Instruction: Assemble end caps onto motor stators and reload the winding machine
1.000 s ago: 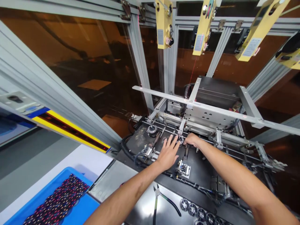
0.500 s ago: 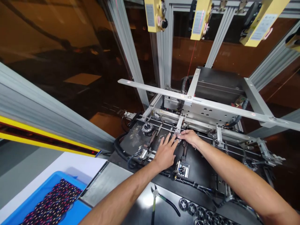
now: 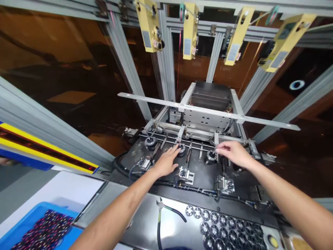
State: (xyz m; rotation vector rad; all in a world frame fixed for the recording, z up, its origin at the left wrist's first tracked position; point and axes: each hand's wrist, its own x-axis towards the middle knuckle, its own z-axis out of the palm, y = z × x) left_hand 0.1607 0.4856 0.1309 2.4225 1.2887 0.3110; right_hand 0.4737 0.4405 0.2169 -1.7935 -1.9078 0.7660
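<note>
My left hand [image 3: 166, 163] reaches over the machine bed with its fingers stretched out. Its fingertips are at a round, motor-like metal part [image 3: 181, 150] on the second station and partly cover it. Farther right, my right hand [image 3: 234, 153] is closed in a pinch beside another round part [image 3: 211, 157] on the third station. What the pinch holds, if anything, is too small to tell. A similar round part [image 3: 150, 142] sits on the leftmost station, apart from both hands.
A long metal bar [image 3: 208, 111] spans the machine behind the hands. Yellow units [image 3: 190, 33] hang above. Side cutters [image 3: 160, 211] lie on the front metal plate, left of several round slotted parts [image 3: 214, 231]. A blue tray [image 3: 31, 217] holds dark, coloured-dotted pieces.
My right hand has moved right, from beside my left hand to the third station. My left hand remains at the second station. The head view has shifted, showing more round parts in front.
</note>
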